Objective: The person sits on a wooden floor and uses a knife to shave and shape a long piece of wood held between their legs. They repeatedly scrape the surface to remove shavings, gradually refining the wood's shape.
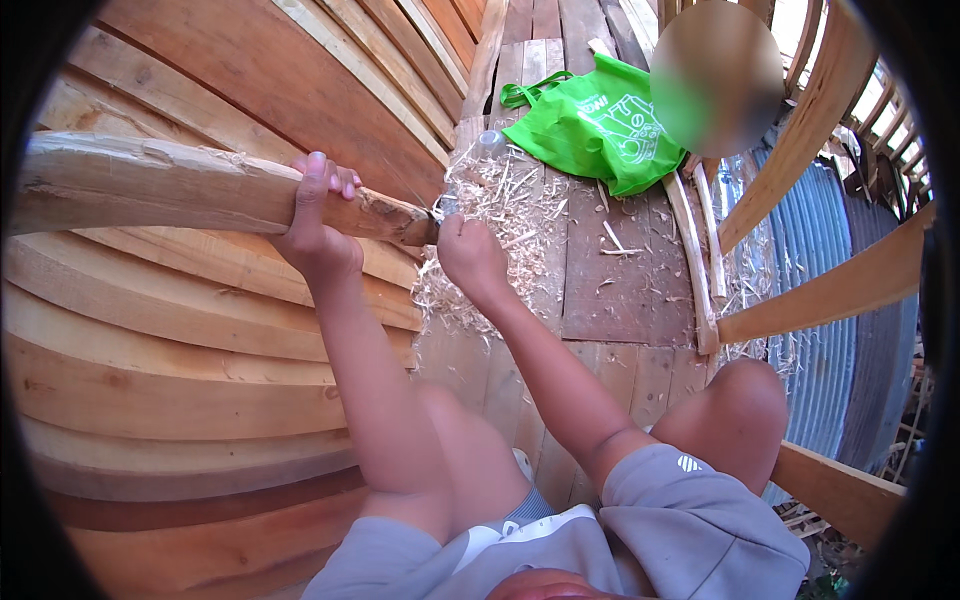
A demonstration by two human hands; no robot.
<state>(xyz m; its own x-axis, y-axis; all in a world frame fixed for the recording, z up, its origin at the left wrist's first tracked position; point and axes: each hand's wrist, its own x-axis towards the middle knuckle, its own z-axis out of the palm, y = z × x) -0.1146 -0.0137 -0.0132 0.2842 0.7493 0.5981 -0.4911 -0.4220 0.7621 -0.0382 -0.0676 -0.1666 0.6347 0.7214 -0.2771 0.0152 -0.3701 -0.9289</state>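
Observation:
A long piece of pale wood (170, 190), rough-hewn along its top, reaches from the left edge to the middle of the view. My left hand (322, 215) grips it near its right end, thumb on top and fingers wrapped over the far side. At that narrowed end my right hand (472, 255) is closed in a fist. A small dark, metallic-looking part shows between the fist and the wood; the rest of what the fist holds is hidden. Curled wood shavings (510, 215) lie in a heap on the floor just beyond my right hand.
Stacked planks (190, 330) fill the left side. A bright green bag (595, 125) lies on the plank floor (620, 290) ahead, with a clear plastic cup (490, 145) beside it. Wooden rails (820, 290) and corrugated metal sheets (815, 260) border the right. A round patch at upper right is blurred.

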